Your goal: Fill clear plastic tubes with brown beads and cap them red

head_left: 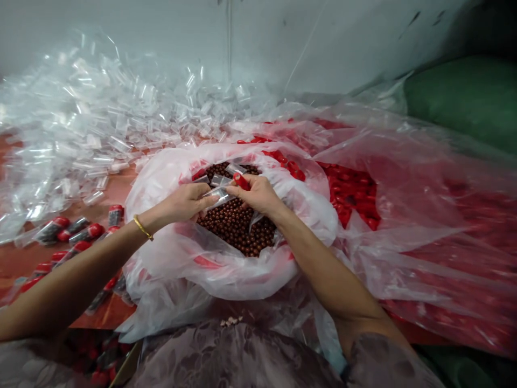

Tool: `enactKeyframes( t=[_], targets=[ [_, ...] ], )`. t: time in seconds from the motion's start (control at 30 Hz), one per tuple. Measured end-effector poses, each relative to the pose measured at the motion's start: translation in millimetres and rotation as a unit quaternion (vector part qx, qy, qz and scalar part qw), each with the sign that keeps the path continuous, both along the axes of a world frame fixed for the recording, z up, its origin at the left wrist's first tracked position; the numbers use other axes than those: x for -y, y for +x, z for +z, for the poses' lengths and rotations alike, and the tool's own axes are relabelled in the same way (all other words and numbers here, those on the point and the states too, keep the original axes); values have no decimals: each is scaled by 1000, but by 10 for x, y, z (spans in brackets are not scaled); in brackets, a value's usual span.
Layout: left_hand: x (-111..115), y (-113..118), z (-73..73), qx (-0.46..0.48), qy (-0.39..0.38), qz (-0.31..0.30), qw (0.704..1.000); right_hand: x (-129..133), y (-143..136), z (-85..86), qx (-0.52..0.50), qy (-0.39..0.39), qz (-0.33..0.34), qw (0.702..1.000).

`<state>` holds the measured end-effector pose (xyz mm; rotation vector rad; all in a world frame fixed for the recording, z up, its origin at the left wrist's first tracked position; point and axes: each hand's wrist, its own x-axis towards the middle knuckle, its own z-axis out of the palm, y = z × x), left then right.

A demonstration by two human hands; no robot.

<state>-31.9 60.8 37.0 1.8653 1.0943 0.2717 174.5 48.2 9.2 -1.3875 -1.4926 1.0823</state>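
Clear tube [221,196] sits above the bag's opening, tilted, over the brown beads [234,226]. My view has the left hand [189,202] with fingers clamped on the tube's near end. Right hand [260,195] is closed around a red cap [241,181], with its fingertips by the tube's other end; can't tell from here if they touch it. Loose tubes [235,168] lie on the beads just past the hands. White plastic bag [155,237] is rolled open around the beads. Yellow bracelet [142,227] on the left wrist. Left of the bag, on the reddish table [123,183], I see capped tubes [50,230] with dark contents. Behind them, a big heap of clear tubes [100,116]. Right of the bag, a pile of red caps [351,194], partly under a clear plastic sheet [428,226]. Far right, a green sack [464,102]. Pale wall [258,48] at the back.
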Motion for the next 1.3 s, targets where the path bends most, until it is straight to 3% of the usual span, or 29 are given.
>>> enactKeyframes(
  t=[0.1,0.2,0.33,0.4,0.47,0.53,0.6,0.7,0.77,0.83,0.93,1.03,1.13,1.3],
  targets=[
    [18,35,-74,38,-16,8,999,-34,18,-44,52,89,-13,995],
    [31,62,-135,54,-14,-2,998,-42,29,-82,58,122,-4,991],
    [46,112,-181,51,-6,41,998,-21,7,-115,87,160,-71,981],
    [54,148,-195,55,-6,55,997,-8,-10,-116,105,147,-79,980],
    [58,172,-201,67,-12,54,996,3,-16,-104,94,110,-42,989],
    [60,154,-191,80,-27,41,996,0,6,-85,45,67,1,997],
    [67,78,-156,76,-45,23,996,-37,64,-72,-18,35,-3,999],
    [98,-96,-55,25,-47,-15,998,-161,176,-85,-92,21,-125,988],
    [129,-171,26,-33,1,-39,999,-252,213,-116,-108,24,-189,976],
    [147,-166,88,-119,80,-67,987,-307,201,-156,-91,23,-176,980],
    [102,-40,100,-268,180,-116,939,-304,159,-195,-66,38,-135,988],
    [-23,133,8,-330,180,-154,914,-246,180,-177,-95,42,-127,986],
    [-143,329,-149,-318,66,-175,929,-197,229,-111,-139,17,-124,982],
    [-191,674,-425,-212,-11,-80,974,-178,254,-36,-179,18,-147,973]
  ],
)
